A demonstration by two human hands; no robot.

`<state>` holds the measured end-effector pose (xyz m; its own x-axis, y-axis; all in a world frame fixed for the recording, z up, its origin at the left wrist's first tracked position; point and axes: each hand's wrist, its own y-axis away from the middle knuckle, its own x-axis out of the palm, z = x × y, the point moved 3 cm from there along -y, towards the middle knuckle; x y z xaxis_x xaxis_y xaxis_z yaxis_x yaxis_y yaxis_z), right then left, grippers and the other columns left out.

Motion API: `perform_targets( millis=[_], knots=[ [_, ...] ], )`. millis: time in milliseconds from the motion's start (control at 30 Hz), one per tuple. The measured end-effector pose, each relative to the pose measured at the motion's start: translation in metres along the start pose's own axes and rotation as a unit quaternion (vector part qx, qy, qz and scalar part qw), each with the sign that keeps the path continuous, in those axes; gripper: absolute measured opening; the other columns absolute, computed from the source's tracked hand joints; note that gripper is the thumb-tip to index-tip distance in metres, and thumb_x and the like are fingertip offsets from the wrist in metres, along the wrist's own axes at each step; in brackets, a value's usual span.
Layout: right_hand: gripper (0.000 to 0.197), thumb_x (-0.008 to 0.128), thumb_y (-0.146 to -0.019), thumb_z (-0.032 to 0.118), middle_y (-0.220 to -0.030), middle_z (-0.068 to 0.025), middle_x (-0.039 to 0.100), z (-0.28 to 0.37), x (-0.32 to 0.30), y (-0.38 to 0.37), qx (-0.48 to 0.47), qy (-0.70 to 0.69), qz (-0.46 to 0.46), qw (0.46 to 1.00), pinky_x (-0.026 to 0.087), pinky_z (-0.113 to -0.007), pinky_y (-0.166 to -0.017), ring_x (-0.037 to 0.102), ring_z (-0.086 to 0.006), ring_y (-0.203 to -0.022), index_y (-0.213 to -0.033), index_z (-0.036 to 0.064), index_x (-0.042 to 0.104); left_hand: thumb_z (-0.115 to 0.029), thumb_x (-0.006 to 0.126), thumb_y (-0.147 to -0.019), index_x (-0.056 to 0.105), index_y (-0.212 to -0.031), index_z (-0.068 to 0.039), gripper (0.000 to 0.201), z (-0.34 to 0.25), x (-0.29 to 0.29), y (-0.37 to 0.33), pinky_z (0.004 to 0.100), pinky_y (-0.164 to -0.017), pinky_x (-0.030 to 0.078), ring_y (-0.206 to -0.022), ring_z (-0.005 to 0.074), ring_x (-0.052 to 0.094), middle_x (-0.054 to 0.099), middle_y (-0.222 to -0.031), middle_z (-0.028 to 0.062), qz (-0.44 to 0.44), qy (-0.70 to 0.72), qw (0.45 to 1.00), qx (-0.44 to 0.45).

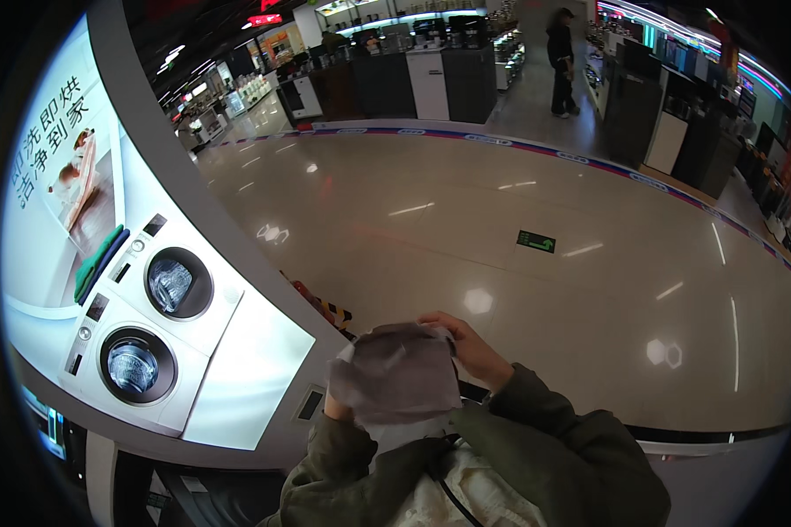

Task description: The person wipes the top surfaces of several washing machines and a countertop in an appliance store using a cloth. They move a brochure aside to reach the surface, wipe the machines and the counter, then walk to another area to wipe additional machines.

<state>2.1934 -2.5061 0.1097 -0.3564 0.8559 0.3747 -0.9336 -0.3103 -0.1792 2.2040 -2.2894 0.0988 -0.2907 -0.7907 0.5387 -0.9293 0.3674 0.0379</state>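
Note:
A greyish-mauve cloth (395, 373) is spread in front of my chest, with a few creases across it. My right hand (476, 351) is closed at its far right corner, fingers bent over the edge. Only a small part of my left hand (337, 407) shows at the cloth's lower left; the cloth covers its fingers. Something pale shows along the cloth's left and near edges, too little of it to name. Both arms wear dark green sleeves (536, 408).
A lit advertising panel (255, 386) picturing two washing machines stands close on my left. Beyond it stretches a shiny tiled floor (395, 237) with a green arrow sign (536, 241). Display counters (426, 83) line the far side, where a person in dark clothes (561, 61) stands.

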Motion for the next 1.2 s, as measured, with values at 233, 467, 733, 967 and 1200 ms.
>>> perform_targets(
  millis=[233, 467, 733, 967, 1200],
  knots=[
    [0.025, 0.047, -0.080, 0.001, -0.110, -0.0101, 0.056, -0.002, -0.048, -0.050, -0.037, -0.015, -0.051, 0.998, 0.046, -0.030, -0.087, 0.056, -0.0196, -0.102, -0.101, 0.0043, 0.060, -0.005, 0.054, -0.084, 0.061, -0.101, -0.001, 0.019, 0.000, -0.010, -0.077, 0.0281, -0.080, 0.049, -0.091, 0.0168, 0.060, 0.060, -0.101, 0.0078, 0.027, -0.108, 0.993, 0.041],
    [0.016, 0.043, -0.085, 0.006, -0.116, -0.0151, 0.051, -0.040, -0.094, -0.157, 0.005, -0.165, -0.032, 0.986, 0.047, -0.035, -0.085, 0.055, -0.0280, -0.101, -0.077, 0.0082, 0.056, -0.008, 0.057, -0.085, 0.057, -0.110, -0.004, 0.025, 0.010, -0.067, -0.179, 0.0290, -0.081, 0.049, -0.093, 0.0200, 0.058, 0.057, -0.101, 0.0068, 0.084, 0.113, 0.990, 0.032],
    [0.020, 0.043, -0.076, -0.002, -0.111, -0.0151, 0.055, -0.030, -0.109, -0.332, -0.020, -0.071, 0.030, 0.997, 0.047, -0.032, -0.082, 0.057, -0.0242, -0.097, -0.066, 0.0059, 0.058, -0.038, 0.052, -0.089, 0.041, -0.131, -0.007, 0.053, -0.027, -0.116, -0.291, 0.0429, -0.098, 0.039, -0.114, 0.0267, 0.049, 0.050, -0.126, 0.0096, 0.024, -0.130, 0.990, 0.047],
    [0.020, 0.045, -0.073, -0.007, -0.108, -0.0139, 0.057, -0.033, -0.151, -0.448, -0.004, -0.041, 0.025, 0.999, 0.046, -0.029, -0.078, 0.057, -0.0206, -0.092, -0.064, 0.0058, 0.057, -0.058, 0.038, -0.090, 0.029, -0.140, -0.009, 0.070, -0.046, -0.161, -0.360, 0.0501, -0.109, 0.022, -0.132, 0.0288, 0.031, 0.032, -0.144, 0.0112, 0.113, 0.407, 0.906, -0.039],
    [0.025, 0.041, -0.078, -0.008, -0.113, -0.0120, 0.055, -0.063, -0.207, -0.566, 0.073, -0.046, 0.140, 0.986, 0.045, -0.029, -0.082, 0.055, -0.0201, -0.098, -0.077, 0.0058, 0.061, -0.028, 0.061, -0.088, 0.032, -0.136, -0.006, 0.061, -0.055, -0.179, -0.454, 0.0448, -0.103, 0.036, -0.123, 0.0276, 0.043, 0.042, -0.135, 0.0107, -0.195, 0.162, 0.953, -0.169]
  ],
)
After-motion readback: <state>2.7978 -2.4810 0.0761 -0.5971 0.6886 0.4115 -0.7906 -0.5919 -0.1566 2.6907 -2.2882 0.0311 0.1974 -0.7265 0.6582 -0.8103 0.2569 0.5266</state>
